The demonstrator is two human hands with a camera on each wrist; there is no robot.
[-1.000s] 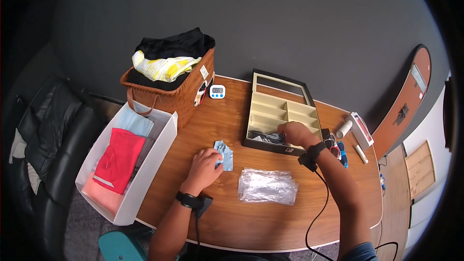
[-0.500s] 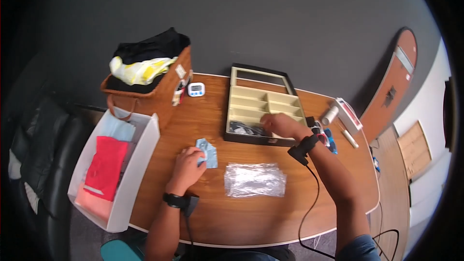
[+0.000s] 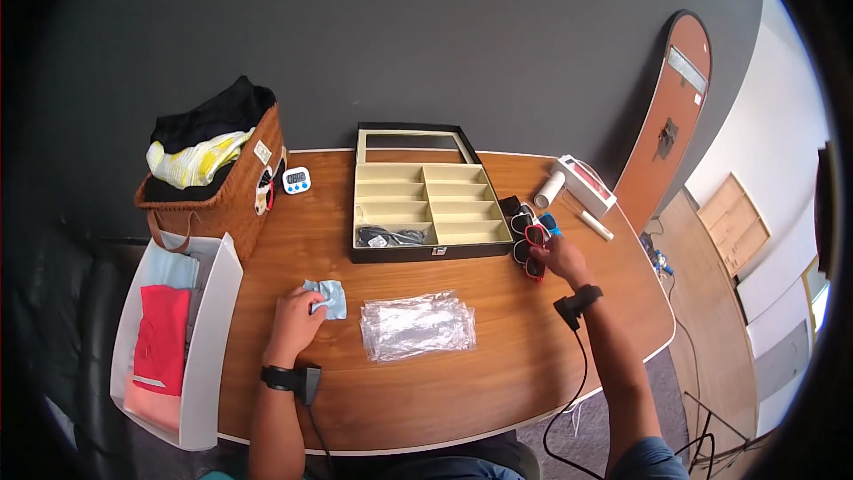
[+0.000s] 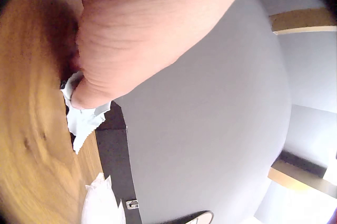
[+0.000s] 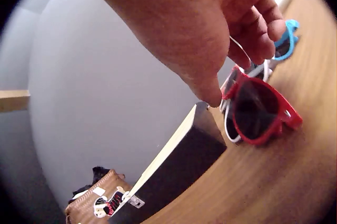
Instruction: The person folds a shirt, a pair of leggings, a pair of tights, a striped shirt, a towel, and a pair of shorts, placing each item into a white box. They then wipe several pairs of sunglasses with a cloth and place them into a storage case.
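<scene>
My left hand (image 3: 297, 324) pinches a small light blue cloth (image 3: 331, 300) on the wooden table, with the thumb over it in the left wrist view. My right hand (image 3: 562, 260) is at a pair of red sunglasses (image 5: 258, 109), thumb tip right by the frame and the other fingers spread apart from it. White-framed sunglasses (image 3: 522, 224) lie beside the red pair, and blue sunglasses (image 5: 287, 42) just beyond. Left of them stands a lidded display case (image 3: 431, 253) with its lid up; a dark pair of glasses in a clear wrapper (image 3: 391, 237) lies in its front left compartment.
A stack of clear plastic sleeves (image 3: 418, 327) lies in front of the case. At left are a white bin (image 3: 206, 364) of folded clothes, a wicker basket (image 3: 233, 213) and a timer (image 3: 297, 180). A white roll (image 3: 550, 189) and a box (image 3: 586, 185) stand back right.
My right hand has left the front compartment of the case and moved right to the sunglasses. The left hand stays on the cloth. The head view has turned to the right.
</scene>
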